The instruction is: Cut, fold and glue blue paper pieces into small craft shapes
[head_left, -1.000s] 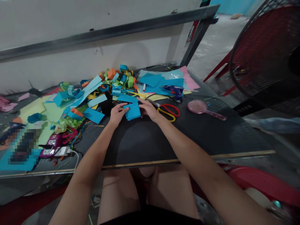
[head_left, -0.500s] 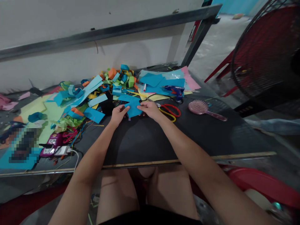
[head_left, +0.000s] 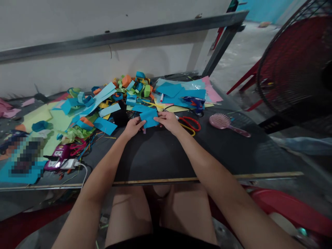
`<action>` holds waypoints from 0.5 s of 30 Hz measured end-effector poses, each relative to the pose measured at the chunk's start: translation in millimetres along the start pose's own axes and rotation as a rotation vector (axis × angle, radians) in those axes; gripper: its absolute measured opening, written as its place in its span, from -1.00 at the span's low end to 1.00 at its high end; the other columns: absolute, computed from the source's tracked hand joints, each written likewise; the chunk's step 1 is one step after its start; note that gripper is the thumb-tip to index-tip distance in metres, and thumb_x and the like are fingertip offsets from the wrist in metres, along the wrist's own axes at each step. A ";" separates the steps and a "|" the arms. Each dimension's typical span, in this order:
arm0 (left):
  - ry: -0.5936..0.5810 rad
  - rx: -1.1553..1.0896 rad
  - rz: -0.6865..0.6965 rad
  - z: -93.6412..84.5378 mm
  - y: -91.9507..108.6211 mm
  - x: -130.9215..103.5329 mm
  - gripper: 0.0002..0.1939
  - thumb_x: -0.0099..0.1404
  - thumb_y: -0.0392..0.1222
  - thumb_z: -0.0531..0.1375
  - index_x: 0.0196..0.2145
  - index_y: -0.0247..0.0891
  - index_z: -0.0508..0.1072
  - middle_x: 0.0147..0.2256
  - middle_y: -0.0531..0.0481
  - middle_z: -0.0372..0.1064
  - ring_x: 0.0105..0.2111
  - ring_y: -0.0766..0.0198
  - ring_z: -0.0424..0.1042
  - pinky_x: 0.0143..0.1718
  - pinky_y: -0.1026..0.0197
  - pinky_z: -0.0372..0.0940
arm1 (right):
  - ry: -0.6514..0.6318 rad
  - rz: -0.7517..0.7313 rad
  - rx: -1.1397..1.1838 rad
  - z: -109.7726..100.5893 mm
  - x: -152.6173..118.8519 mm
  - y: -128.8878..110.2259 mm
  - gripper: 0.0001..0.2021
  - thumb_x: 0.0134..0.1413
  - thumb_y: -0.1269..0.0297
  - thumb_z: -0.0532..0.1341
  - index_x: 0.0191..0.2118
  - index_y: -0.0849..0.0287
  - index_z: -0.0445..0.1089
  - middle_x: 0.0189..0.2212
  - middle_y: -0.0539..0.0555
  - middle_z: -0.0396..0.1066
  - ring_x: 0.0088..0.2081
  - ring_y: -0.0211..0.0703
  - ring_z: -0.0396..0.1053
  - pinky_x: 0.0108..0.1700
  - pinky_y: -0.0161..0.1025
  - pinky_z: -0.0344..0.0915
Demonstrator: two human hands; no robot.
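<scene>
Between my two hands is a small piece of blue paper (head_left: 149,118), held just above the dark tabletop (head_left: 155,155). My left hand (head_left: 134,126) pinches its left edge, thumb on top and fingers underneath. On the right edge, my right hand (head_left: 167,121) grips it the same way. Just behind the held piece lies another blue paper strip (head_left: 140,108). Scissors with red and yellow handles (head_left: 191,122) rest beside my right hand, their blades partly hidden by it. A small black item (head_left: 120,118) lies to the left of my left hand.
Folded paper pieces (head_left: 132,86) in several colours are heaped at the back. A blue glue gun (head_left: 194,102) lies on blue sheets at the back right, near a pink hairbrush (head_left: 225,122). Leftward are a purple power strip (head_left: 57,157) and a white charger (head_left: 68,164). A fan (head_left: 298,65) stands right.
The blue paper between my hands has turned slightly and shifted a little to the right in view. Both hands keep their hold, and the whole view has tilted slightly.
</scene>
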State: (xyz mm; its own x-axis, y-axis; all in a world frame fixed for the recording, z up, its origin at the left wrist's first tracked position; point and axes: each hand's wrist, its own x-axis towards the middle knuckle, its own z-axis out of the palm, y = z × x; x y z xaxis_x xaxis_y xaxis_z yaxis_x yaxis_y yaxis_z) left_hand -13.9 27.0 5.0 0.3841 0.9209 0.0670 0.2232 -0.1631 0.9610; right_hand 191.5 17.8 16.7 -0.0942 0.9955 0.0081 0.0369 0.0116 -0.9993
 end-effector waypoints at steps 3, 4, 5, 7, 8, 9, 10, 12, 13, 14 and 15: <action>0.027 -0.009 -0.016 0.8 1.8 0.1 -0.61 0.22 0.10 0.24 -0.28 -0.34 0.39 -0.62 0.07 0.39 -0.62 0.41 0.39 -0.57 0.38 0.21 | -0.005 0.001 0.011 -0.4 0.9 0.6 -0.49 -0.32 0.02 0.46 -0.24 0.27 0.48 -0.51 0.07 0.52 -0.54 -0.21 0.41 -0.58 -0.32 0.26; 0.022 -0.015 -0.021 0.9 3.4 -0.4 -0.60 0.21 0.10 0.24 -0.26 -0.34 0.39 -0.62 0.07 0.39 -0.62 0.41 0.39 -0.56 0.38 0.22 | -0.008 -0.001 0.013 -0.7 1.2 1.0 -0.50 -0.32 0.03 0.46 -0.24 0.27 0.48 -0.51 0.07 0.52 -0.54 -0.21 0.41 -0.58 -0.33 0.27; 0.013 -0.022 -0.022 1.0 5.2 -1.1 -0.59 0.20 0.10 0.25 -0.23 -0.35 0.39 -0.62 0.07 0.40 -0.61 0.40 0.39 -0.55 0.37 0.23 | -0.005 -0.004 0.014 -1.2 1.4 1.5 -0.50 -0.32 0.04 0.47 -0.24 0.28 0.48 -0.51 0.08 0.52 -0.53 -0.21 0.41 -0.58 -0.33 0.28; -0.012 -0.035 -0.019 1.2 8.4 -2.7 -0.56 0.19 0.10 0.26 -0.20 -0.35 0.38 -0.58 0.05 0.42 -0.59 0.39 0.41 -0.53 0.36 0.25 | 0.001 -0.009 0.009 -2.0 1.7 2.6 -0.50 -0.32 0.05 0.47 -0.23 0.28 0.50 -0.47 0.10 0.54 -0.51 -0.20 0.42 -0.56 -0.33 0.30; -0.025 -0.041 -0.017 1.3 9.4 -3.3 -0.56 0.18 0.10 0.27 -0.21 -0.35 0.38 -0.55 0.04 0.44 -0.59 0.39 0.41 -0.52 0.35 0.26 | 0.004 -0.011 0.004 -2.3 1.6 3.0 -0.49 -0.31 0.06 0.47 -0.22 0.29 0.50 -0.46 0.11 0.54 -0.49 -0.20 0.42 -0.56 -0.33 0.31; -0.036 -0.046 -0.014 1.4 9.8 -3.6 -0.55 0.17 0.10 0.28 -0.21 -0.35 0.37 -0.52 0.02 0.46 -0.58 0.39 0.42 -0.52 0.34 0.26 | 0.006 -0.013 -0.001 -2.4 1.5 3.3 -0.49 -0.31 0.06 0.47 -0.20 0.29 0.51 -0.45 0.11 0.55 -0.48 -0.20 0.43 -0.55 -0.33 0.31; -0.043 -0.052 -0.010 1.4 9.6 -3.6 -0.55 0.15 0.10 0.29 -0.21 -0.35 0.37 -0.48 0.00 0.47 -0.58 0.39 0.42 -0.52 0.33 0.27 | 0.003 -0.015 -0.008 -2.4 1.3 3.6 -0.49 -0.30 0.06 0.46 -0.19 0.29 0.51 -0.45 0.11 0.55 -0.48 -0.19 0.43 -0.55 -0.33 0.32; -0.049 -0.061 -0.004 1.5 8.0 -2.8 -0.55 0.13 0.08 0.31 -0.22 -0.35 0.36 -0.44 -0.02 0.48 -0.59 0.40 0.41 -0.53 0.32 0.27 | -0.014 -0.021 -0.021 -2.1 0.8 3.9 -0.47 -0.29 0.06 0.45 -0.16 0.29 0.51 -0.47 0.09 0.54 -0.48 -0.19 0.42 -0.54 -0.32 0.32; -0.047 -0.066 0.000 1.4 6.8 -2.2 -0.55 0.13 0.06 0.32 -0.21 -0.35 0.37 -0.44 -0.02 0.48 -0.60 0.41 0.40 -0.53 0.32 0.27 | -0.022 -0.025 -0.025 -1.8 0.6 4.0 -0.46 -0.28 0.06 0.45 -0.15 0.30 0.51 -0.47 0.09 0.54 -0.48 -0.19 0.42 -0.53 -0.32 0.32; -0.044 -0.071 0.002 1.4 5.8 -1.6 -0.56 0.12 0.04 0.33 -0.20 -0.35 0.37 -0.44 -0.02 0.48 -0.60 0.41 0.39 -0.53 0.32 0.28 | -0.031 -0.027 -0.028 -1.6 0.3 4.1 -0.46 -0.28 0.06 0.45 -0.14 0.30 0.51 -0.47 0.10 0.54 -0.48 -0.20 0.42 -0.53 -0.32 0.32; -0.041 -0.075 0.003 1.3 4.9 -1.1 -0.56 0.12 0.02 0.34 -0.18 -0.35 0.37 -0.44 -0.02 0.48 -0.59 0.41 0.39 -0.53 0.32 0.28 | -0.038 -0.029 -0.031 -1.3 0.1 4.1 -0.45 -0.28 0.06 0.45 -0.13 0.31 0.51 -0.45 0.11 0.55 -0.48 -0.20 0.42 -0.53 -0.32 0.32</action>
State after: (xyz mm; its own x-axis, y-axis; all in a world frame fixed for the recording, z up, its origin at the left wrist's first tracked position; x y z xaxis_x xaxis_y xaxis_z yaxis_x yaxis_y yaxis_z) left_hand -12.1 24.7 9.3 0.4215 0.9049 0.0600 0.1547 -0.1369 0.9784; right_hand 192.9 18.1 12.6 -0.1336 0.9904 0.0354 0.0643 0.0443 -0.9969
